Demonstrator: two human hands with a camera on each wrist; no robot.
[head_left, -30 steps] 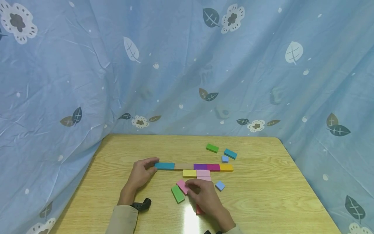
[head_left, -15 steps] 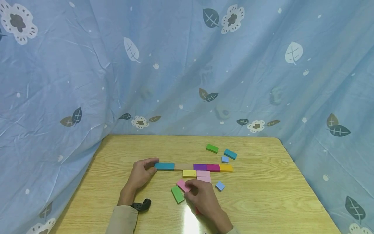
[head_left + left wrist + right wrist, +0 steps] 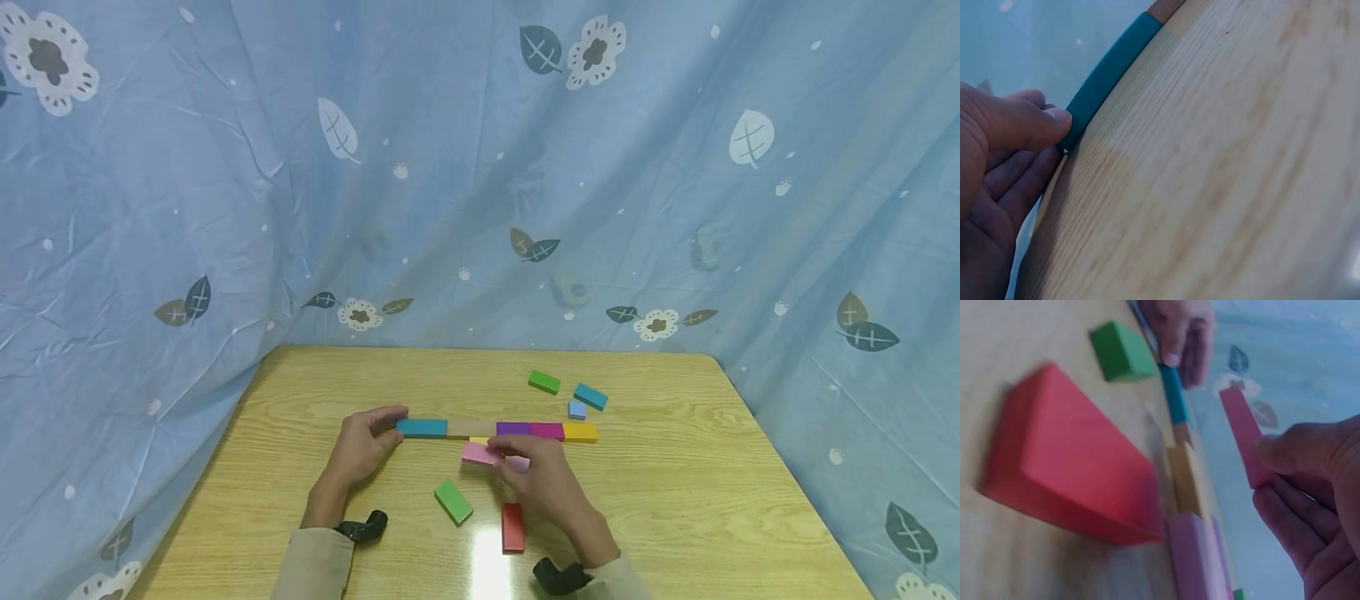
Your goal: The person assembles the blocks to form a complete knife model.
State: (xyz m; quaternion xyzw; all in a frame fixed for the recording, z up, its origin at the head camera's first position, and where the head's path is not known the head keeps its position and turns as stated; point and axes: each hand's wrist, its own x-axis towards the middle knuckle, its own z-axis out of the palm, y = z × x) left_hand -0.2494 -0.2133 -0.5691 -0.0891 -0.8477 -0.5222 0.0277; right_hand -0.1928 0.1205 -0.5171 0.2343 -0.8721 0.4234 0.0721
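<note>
My right hand point(image 3: 551, 483) pinches a pink block point(image 3: 480, 454) between thumb and fingers; in the right wrist view that pink block point(image 3: 1242, 434) is off the table. It hangs over a yellow block point(image 3: 479, 440), mostly covered in the head view, and beside a light pink block point(image 3: 1194, 556). My left hand point(image 3: 360, 446) pinches the left end of a teal block point(image 3: 1110, 75), thumb on the near side. That teal block begins a row continuing with a plain wood block point(image 3: 471, 429), a purple block point(image 3: 513, 428), a magenta block point(image 3: 547, 431) and an orange block point(image 3: 581, 432).
Nearer me lie a light green block point(image 3: 453, 502) and a red block point(image 3: 512, 527). Behind the row are a green block point(image 3: 544, 382), another teal block point(image 3: 592, 397) and a small light blue block point(image 3: 577, 410). A blue curtain point(image 3: 450, 167) surrounds the wooden table point(image 3: 675, 500).
My right hand has picked up the pink block from beside the light green one and carried it away from me, toward the row. The red block is uncovered. My left hand stays put.
</note>
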